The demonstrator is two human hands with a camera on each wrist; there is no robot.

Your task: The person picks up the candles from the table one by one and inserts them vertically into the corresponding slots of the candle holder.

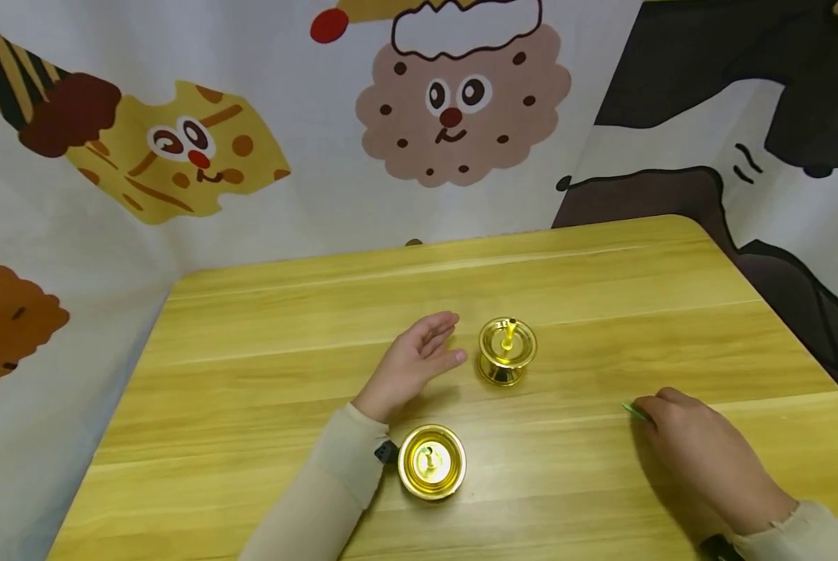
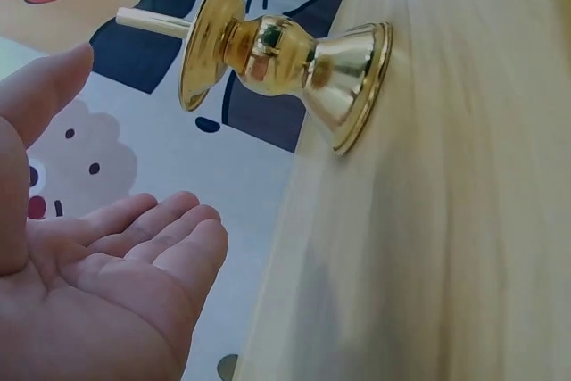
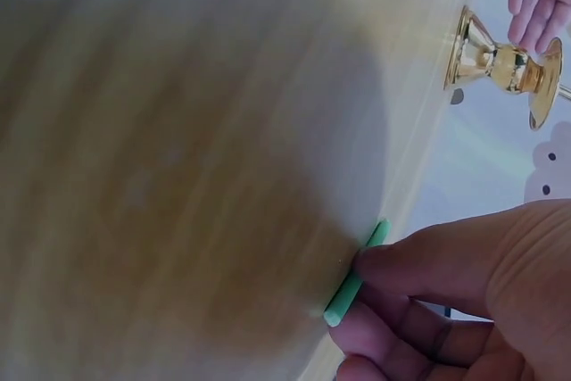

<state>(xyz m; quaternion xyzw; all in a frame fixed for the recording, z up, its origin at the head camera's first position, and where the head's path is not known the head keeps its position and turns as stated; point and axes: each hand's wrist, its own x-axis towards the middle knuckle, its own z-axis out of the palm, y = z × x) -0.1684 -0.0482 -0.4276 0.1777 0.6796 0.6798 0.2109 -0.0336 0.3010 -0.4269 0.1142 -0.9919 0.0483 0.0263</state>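
Observation:
A gold candlestick (image 1: 506, 351) stands upright on the table, a thin stem rising from its dish. Just left of it is my left hand (image 1: 411, 366), fingers extended and thumb apart, not touching it. In the left wrist view the palm shows bare below the candlestick (image 2: 272, 55). At the right, my right hand (image 1: 706, 452) pinches a short, thin green stick (image 3: 357, 274) between thumb and fingers, low over the table. Only the tip of the green stick (image 1: 633, 411) shows in the head view. I cannot tell whether it touches the tabletop.
A second gold piece, a round cup-like holder (image 1: 433, 462) with a small post inside, sits beside the left sleeve near the front. The wooden table (image 1: 285, 312) ends at the back against a curtain (image 1: 306, 210) printed with cartoon food.

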